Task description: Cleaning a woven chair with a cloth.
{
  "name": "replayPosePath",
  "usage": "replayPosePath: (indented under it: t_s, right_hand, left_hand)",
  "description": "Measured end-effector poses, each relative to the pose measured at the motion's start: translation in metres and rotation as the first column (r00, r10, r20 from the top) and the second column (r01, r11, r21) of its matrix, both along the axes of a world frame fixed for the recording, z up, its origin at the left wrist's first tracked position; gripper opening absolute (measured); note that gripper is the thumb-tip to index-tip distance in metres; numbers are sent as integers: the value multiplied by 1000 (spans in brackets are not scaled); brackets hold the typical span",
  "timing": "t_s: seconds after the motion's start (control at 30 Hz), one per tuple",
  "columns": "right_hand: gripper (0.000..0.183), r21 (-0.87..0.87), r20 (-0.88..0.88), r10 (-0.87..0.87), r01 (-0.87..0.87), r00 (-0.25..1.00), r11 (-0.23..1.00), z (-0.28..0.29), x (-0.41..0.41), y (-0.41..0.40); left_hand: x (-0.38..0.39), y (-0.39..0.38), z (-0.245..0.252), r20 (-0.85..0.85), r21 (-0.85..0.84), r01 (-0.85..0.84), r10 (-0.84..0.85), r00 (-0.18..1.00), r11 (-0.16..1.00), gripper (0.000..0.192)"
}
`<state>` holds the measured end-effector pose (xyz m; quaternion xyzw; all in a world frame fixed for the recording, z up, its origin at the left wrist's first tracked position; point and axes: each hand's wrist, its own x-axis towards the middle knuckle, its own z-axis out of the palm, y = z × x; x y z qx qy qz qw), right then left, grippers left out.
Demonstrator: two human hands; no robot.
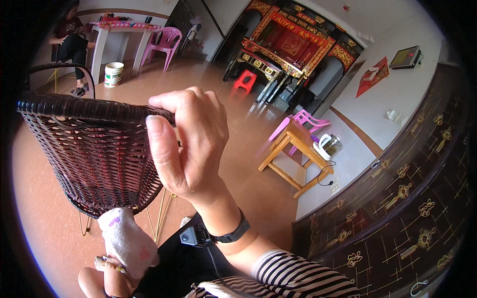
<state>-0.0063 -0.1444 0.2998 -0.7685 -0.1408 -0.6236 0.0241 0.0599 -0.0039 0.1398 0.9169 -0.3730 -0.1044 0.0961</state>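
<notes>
A dark brown woven wicker basket with an arched handle fills the left of the view, its side facing me. My right hand grips the right end of its thick rim, thumb on the near side and fingers over the top. A black band is on that wrist. Lower down, a white terry cloth with purple and pink marks covers my left hand and touches the basket's lower edge. The cloth hides the fingers; a beaded bracelet shows at the wrist. Thin gold-coloured metal legs show below the basket.
A small device with a cable lies by my dark-clothed leg. A wooden stool holding a kettle stands to the right, near a patterned dark sofa or cover. Further off are a white bucket, a red stool and a seated person.
</notes>
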Motion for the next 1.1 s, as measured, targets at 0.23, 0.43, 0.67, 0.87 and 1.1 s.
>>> replayPosePath:
  t_s: [0.23,0.43,0.67,0.87,1.1]
  right_hand:
    - [22,-27,-11,-22,22,1000,999,-1,-2,-12]
    - [23,-32,-46,-32,30,998,999,0,-2,-13]
    - [20,-10,-46,-67,67,997,998,2,-4,-5]
    - [25,-8,-45,-11,10,999,1000,-1,2,2]
    - [25,148,-62,-38,46,997,988,-1,-5,-14]
  left_hand:
    - [14,12,-8,24,-236,-117,126,992,965,16]
    - [21,32,12,-29,-447,-356,384,923,821,9]
    - [28,18,11,206,-77,-22,37,978,997,11]
    - [-22,6,24,181,204,231,-269,946,951,20]
    - [24,3,-2,352,184,393,-434,830,901,16]
